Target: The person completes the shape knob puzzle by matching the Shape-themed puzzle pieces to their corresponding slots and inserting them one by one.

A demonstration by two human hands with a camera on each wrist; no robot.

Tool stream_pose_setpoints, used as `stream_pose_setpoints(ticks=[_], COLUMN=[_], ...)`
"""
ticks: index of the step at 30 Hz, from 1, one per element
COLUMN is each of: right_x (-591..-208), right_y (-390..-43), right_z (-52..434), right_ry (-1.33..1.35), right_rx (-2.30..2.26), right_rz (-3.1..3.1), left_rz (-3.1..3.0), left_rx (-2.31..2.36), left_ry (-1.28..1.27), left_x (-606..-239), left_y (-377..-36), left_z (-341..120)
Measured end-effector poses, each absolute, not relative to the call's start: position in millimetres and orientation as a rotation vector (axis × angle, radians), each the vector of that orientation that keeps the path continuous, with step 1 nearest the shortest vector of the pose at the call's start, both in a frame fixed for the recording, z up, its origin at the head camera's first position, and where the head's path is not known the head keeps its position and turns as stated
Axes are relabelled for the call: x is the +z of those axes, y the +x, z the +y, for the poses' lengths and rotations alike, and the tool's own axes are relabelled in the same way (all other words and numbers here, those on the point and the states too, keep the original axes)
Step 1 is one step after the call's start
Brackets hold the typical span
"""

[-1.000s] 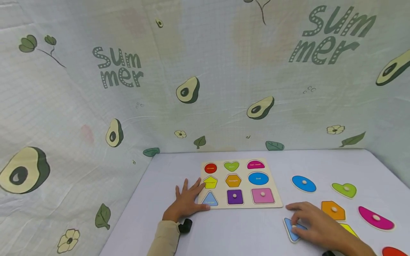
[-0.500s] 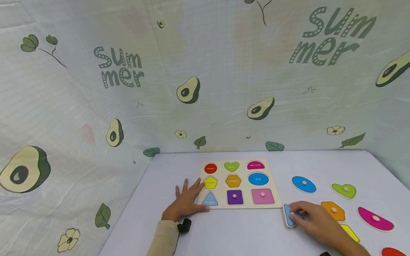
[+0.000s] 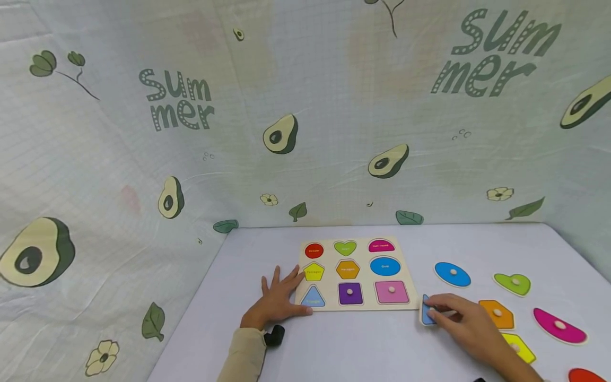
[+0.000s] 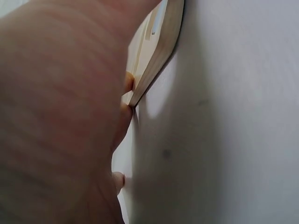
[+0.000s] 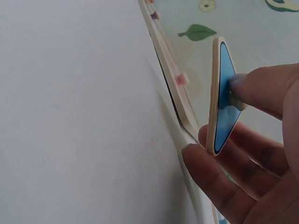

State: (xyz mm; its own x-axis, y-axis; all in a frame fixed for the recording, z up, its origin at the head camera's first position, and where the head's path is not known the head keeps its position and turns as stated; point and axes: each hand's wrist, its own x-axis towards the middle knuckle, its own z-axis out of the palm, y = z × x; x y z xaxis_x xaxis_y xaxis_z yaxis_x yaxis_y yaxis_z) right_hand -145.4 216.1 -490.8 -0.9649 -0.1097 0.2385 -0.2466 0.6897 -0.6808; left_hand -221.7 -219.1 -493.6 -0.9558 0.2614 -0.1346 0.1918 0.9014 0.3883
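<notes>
My right hand (image 3: 465,323) pinches a blue triangle puzzle piece (image 3: 426,313) by its small knob, just off the lower right corner of a wooden shape board (image 3: 366,292). In the right wrist view the triangle (image 5: 225,70) stands tilted nearly on edge, raised over the table, thumb at the knob and the other fingers beneath. My left hand (image 3: 274,302) lies spread with its fingertips on the board's left edge, beside the printed yellow pentagon and blue triangle. A purple square piece (image 3: 350,293) and a pink rectangle piece (image 3: 392,292) sit in the board's bottom row.
Right of the board lie a blue oval (image 3: 453,274), a green heart (image 3: 513,284), an orange hexagon (image 3: 497,314), a magenta half round (image 3: 560,325), a yellow pentagon (image 3: 522,350) and a red piece (image 3: 586,375). A patterned cloth (image 3: 334,175) hangs behind the white table (image 3: 353,350).
My right hand has lifted the blue triangle and moved it away from me towards the board's corner, tilting it more upright. The yellow pentagon shows more now. My left hand stays put.
</notes>
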Motion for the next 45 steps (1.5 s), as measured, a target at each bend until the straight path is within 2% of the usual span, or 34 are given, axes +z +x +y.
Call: stream_pose_setpoints(ticks=[12, 23, 45], right_x=[-486.4, -484.7, -479.6], right_y=[-151.8, -170.8, -188.7], right_z=[188.8, 163.3, 121.0], right_ry=[0.428, 0.306, 0.286], right_rx=[1.239, 1.391, 1.547], right_rz=[-2.588, -2.656, -2.591], left_rz=[2.884, 2.880, 2.882], left_rx=[0.543, 0.562, 0.556], left_ry=[0.337, 0.356, 0.375], left_x=[-500.9, -500.4, -496.6], left_y=[-222.9, -225.7, -224.9], left_z=[-220.0, -211.7, -213.5])
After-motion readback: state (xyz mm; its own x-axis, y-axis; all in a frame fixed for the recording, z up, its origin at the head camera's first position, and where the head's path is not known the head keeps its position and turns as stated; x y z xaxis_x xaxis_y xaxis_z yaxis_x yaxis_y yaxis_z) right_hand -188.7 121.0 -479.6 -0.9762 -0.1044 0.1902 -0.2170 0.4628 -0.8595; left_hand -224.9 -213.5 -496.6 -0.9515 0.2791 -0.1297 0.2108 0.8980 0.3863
